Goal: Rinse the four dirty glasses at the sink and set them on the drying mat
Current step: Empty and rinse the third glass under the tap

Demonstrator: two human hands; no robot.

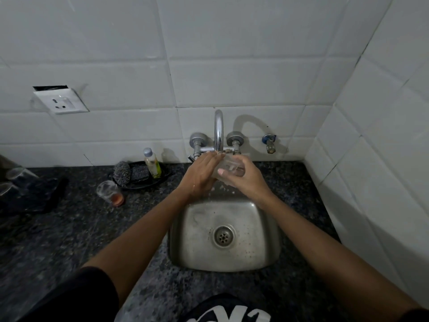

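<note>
Clear glass point(231, 167) sits gripped in our right hand point(243, 180) under the tap point(218, 131); our left hand point(202, 175) lies flat, fingers straight against its rim. We rotate it fully through the stream. One dirty glass point(111, 192) waits left on the granite counter point(81, 228); the drying mat point(34, 194) lies far left, white tiles point(232, 54) behind.
</note>
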